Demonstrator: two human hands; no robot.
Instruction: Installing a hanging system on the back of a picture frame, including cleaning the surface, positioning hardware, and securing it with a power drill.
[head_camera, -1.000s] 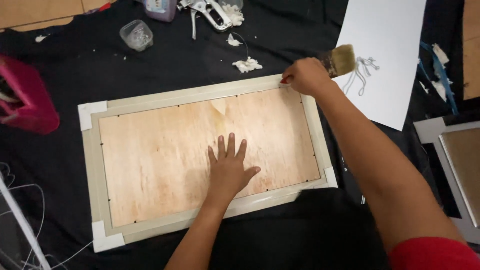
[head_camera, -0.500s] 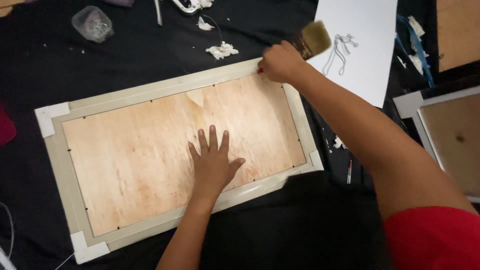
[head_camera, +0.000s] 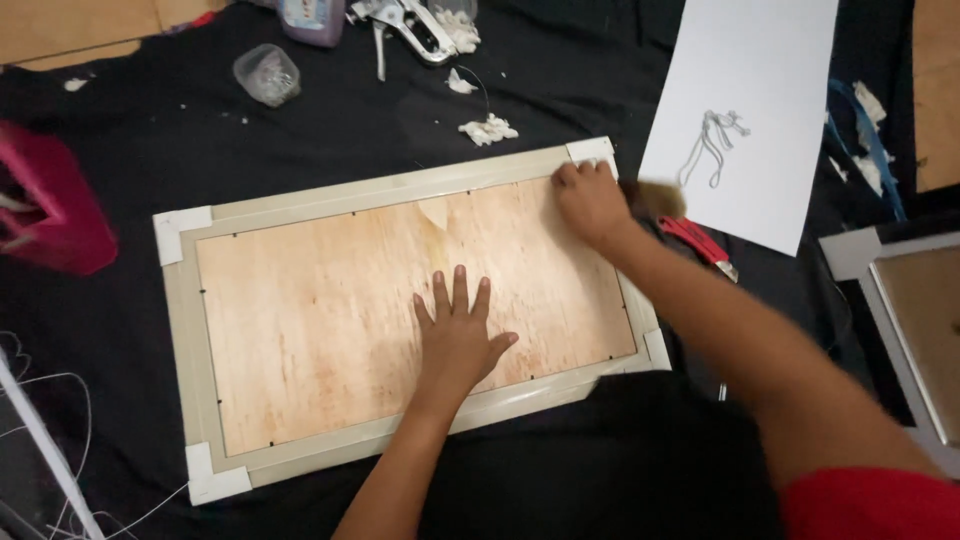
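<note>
On plywood panel: L hand flat, fingers spread; R hand fingers clamped on brush.

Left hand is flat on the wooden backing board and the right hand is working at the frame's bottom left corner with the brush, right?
Not quite. The left hand does lie flat on the wooden backing board, but the right hand with the brush is at the frame's top right corner, as the head view shows.

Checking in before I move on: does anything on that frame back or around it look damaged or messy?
Yes. The plywood backing has a pale torn-looking patch near its top edge. White crumpled scraps litter the black cloth above the frame.
</note>
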